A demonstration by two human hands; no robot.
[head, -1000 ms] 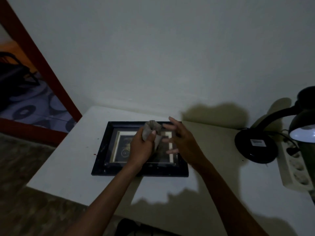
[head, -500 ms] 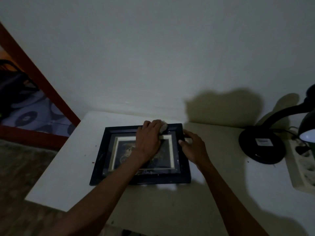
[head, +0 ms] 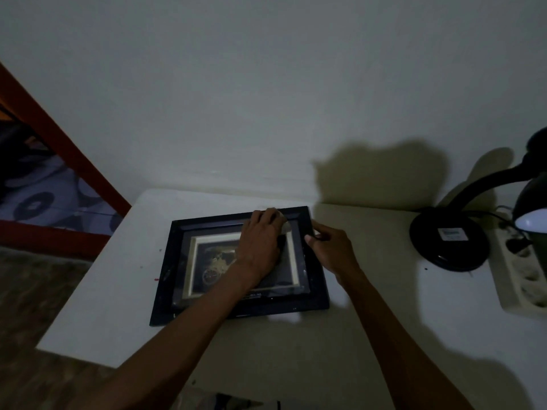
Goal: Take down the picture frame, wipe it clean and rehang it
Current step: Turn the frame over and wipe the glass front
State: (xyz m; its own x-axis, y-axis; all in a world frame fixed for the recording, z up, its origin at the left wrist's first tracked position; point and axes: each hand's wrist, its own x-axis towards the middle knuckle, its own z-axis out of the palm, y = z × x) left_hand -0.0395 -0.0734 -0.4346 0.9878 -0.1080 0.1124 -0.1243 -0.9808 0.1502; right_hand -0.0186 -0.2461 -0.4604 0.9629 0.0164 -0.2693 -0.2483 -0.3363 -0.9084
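A black picture frame (head: 236,261) lies flat, face up, on a white table (head: 97,291) against a pale wall. The left hand (head: 260,241) presses a pale cloth (head: 285,227), gripped under its curled fingers, onto the glass near the upper right corner. The right hand (head: 331,247) grips the frame's right edge, thumb on top. A black desk lamp (head: 450,241) and a power strip (head: 524,273) stand at far right.
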